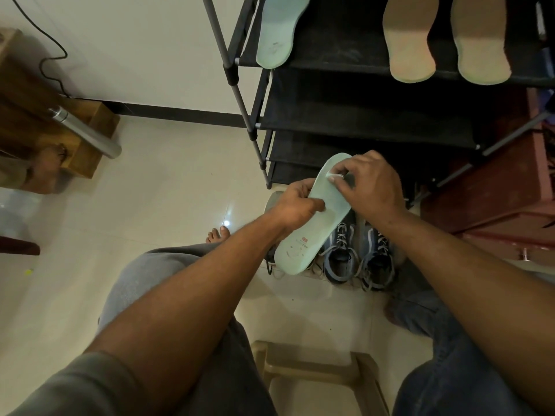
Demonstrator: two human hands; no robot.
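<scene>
A pale green insole (312, 232) is held up in front of me, toe end pointing away toward the rack. My left hand (295, 207) grips its left edge at the middle, thumb across the top face. My right hand (365, 187) pinches a small white wad (334, 175) and presses it against the insole's toe end. Below the insole a pair of blue laced sneakers (359, 258) stands on the floor.
A black shoe rack (345, 121) stands ahead; its top shelf carries a matching green insole (277, 30) and two tan insoles (444, 40). A beige plastic stool (312, 361) sits between my knees. A maroon box (492, 187) is at right, wooden furniture (45, 127) at left.
</scene>
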